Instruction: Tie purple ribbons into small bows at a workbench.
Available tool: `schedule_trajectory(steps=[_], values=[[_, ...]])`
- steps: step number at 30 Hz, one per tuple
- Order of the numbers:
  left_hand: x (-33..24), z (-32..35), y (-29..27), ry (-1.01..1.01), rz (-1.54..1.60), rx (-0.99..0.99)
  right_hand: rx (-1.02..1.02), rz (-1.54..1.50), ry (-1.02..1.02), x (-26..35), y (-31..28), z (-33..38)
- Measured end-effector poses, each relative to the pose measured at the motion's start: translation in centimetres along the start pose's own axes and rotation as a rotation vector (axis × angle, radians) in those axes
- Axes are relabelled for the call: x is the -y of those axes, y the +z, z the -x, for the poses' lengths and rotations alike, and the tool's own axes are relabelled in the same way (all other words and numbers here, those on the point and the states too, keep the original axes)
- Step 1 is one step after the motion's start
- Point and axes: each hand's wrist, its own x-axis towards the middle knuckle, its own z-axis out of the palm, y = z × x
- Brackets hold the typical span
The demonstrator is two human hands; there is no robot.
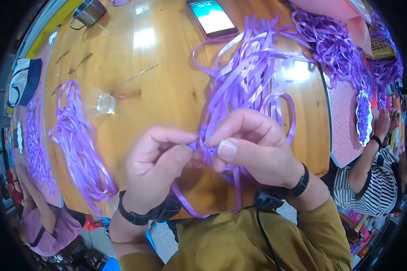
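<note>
Both hands, left point(156, 165) and right point(253, 149), fingers pinched shut on purple ribbon point(251, 77) above wooden table point(167, 86).

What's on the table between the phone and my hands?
In the head view, a loose tangle of purple ribbon lies between the phone and both hands.

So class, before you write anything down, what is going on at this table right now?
A person works with both hands at a round wooden table. The left hand and right hand pinch a small knot of purple ribbon between thumbs and fingertips, with loose strands fanning up across the tabletop. A second bundle of purple ribbon lies to the left, a smartphone with a lit screen lies further back, and a metal mug stands at the far edge.
</note>
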Motion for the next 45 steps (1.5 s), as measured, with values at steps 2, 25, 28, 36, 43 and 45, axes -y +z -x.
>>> schedule_trajectory(steps=[2, 25, 28, 36, 43, 45], values=[[0.1, 0.1, -0.2, -0.003, -0.016, 0.000, 0.008, -0.011, -0.013, -0.1, 0.0, 0.0], [0.1, 0.8, 0.4, -0.111, 0.144, 0.017, 0.072, 0.028, -0.085, -0.4, -0.2, 0.1], [0.4, 0.7, 0.5, -0.027, 0.122, 0.037, 0.045, 0.111, -0.105, -0.6, -0.1, 0.2], [1.3, 1.3, 0.6, 0.245, -0.249, 0.019, -0.007, 0.702, -0.449, -1.2, 0.2, 0.7], [0.7, 1.5, 1.1, -0.046, -0.040, -0.074, -0.044, 0.838, -0.654, -1.7, 0.2, 0.4], [0.5, 1.3, 1.0, -0.096, -0.019, -0.048, -0.039, 0.807, -0.677, -1.8, 0.1, 0.3]])
